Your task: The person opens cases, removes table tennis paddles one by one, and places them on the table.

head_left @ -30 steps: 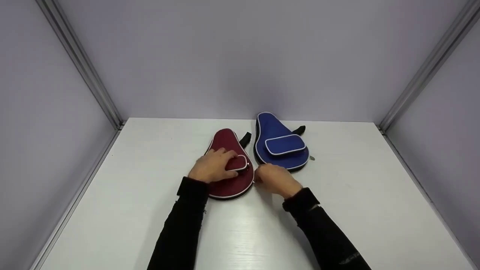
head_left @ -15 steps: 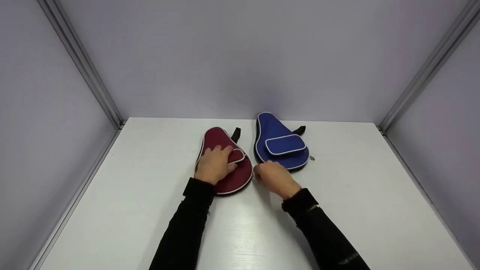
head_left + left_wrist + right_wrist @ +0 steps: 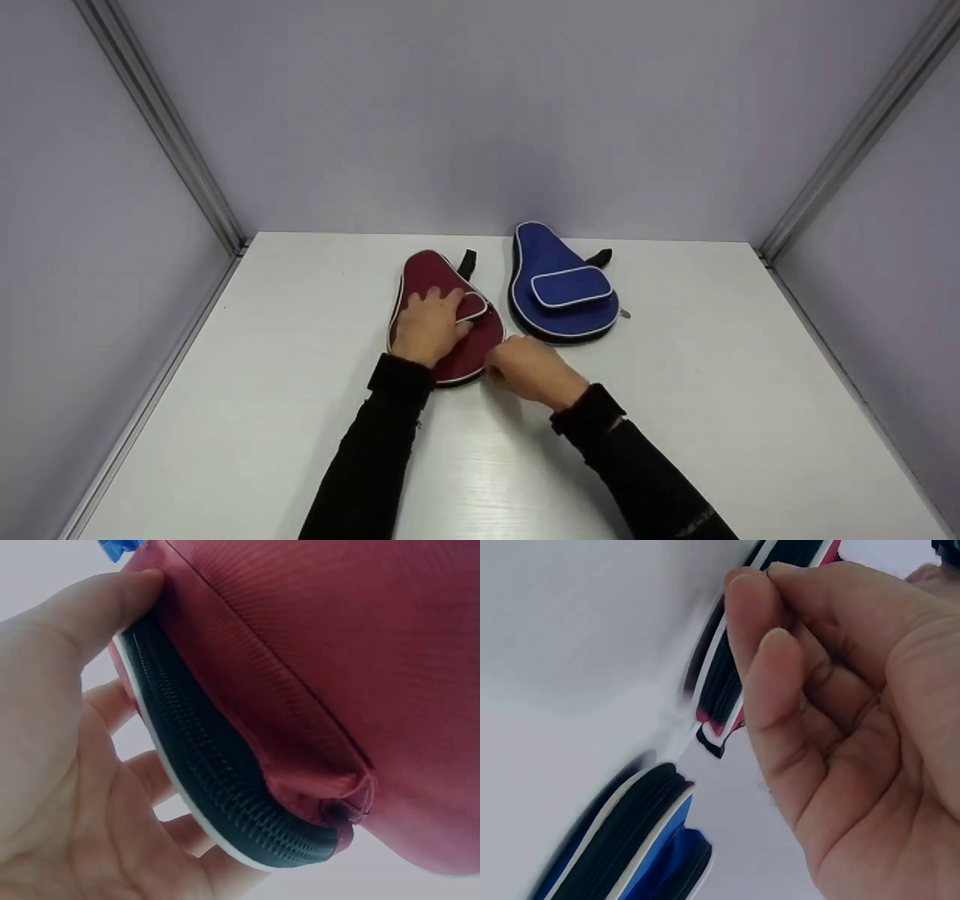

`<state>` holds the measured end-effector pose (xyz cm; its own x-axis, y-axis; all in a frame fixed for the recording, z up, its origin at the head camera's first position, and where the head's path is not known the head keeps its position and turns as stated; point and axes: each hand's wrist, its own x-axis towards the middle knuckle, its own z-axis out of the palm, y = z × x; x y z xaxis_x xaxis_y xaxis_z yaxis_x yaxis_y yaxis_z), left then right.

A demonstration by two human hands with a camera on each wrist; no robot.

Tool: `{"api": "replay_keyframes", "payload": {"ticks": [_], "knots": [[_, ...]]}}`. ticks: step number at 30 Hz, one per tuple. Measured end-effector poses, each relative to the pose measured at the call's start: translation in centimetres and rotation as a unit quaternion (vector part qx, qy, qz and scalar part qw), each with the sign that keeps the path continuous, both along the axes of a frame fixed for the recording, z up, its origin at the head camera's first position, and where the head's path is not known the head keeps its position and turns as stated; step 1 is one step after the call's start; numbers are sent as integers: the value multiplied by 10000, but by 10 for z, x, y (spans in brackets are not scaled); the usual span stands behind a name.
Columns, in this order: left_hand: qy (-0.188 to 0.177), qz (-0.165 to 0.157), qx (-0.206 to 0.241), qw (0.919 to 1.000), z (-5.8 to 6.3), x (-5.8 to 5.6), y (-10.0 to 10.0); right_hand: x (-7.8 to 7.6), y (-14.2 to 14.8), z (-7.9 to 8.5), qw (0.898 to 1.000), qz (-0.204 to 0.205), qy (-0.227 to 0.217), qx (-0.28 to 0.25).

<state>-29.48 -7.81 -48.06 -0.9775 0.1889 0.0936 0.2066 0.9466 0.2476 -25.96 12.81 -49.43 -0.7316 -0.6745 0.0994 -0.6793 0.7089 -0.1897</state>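
Toward the back edge of the worktop [image 3: 750, 375], the left grip [image 3: 427, 327] holds a red bat case [image 3: 472, 347] while the right grip [image 3: 534, 369] pinches its apparent zipper pull [image 3: 767, 572]; zipping seems in hand, calling for tracing the rim [image 3: 455, 383].

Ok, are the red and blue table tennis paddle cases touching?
Apart: the head view shows a narrow strip of white tabletop between the red paddle case and the blue paddle case.
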Motion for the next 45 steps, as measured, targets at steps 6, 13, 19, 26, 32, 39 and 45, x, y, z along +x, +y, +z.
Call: {"api": "replay_keyframes", "payload": {"ticks": [6, 13, 19, 26, 32, 39, 45], "knots": [[-62, 221, -81, 9997, 4, 1, 3, -2, 5, -1, 9993, -299, 201, -63], [-199, 141, -228, 9994, 14, 10, 5, -9, 17, -4, 9974, -651, 276, -146], [-333, -191, -446, 9983, 20, 21, 1, -14, 25, -5, 9948, -924, 267, -335], [368, -937, -808, 9916, 13, 35, -16, -19, 24, -6, 9935, -1087, 150, -303], [560, -2001, -961, 9734, 6, 31, -49, -23, 25, -5, 9921, -1175, 303, -313], [921, -3163, -1422, 9334, -2, -2, -101, -25, 27, -7, 9918, -1202, 346, -253], [1229, -3808, -1830, 8980, -16, -29, -143, -25, 25, -8, 9921, -1185, 354, -223]]}}
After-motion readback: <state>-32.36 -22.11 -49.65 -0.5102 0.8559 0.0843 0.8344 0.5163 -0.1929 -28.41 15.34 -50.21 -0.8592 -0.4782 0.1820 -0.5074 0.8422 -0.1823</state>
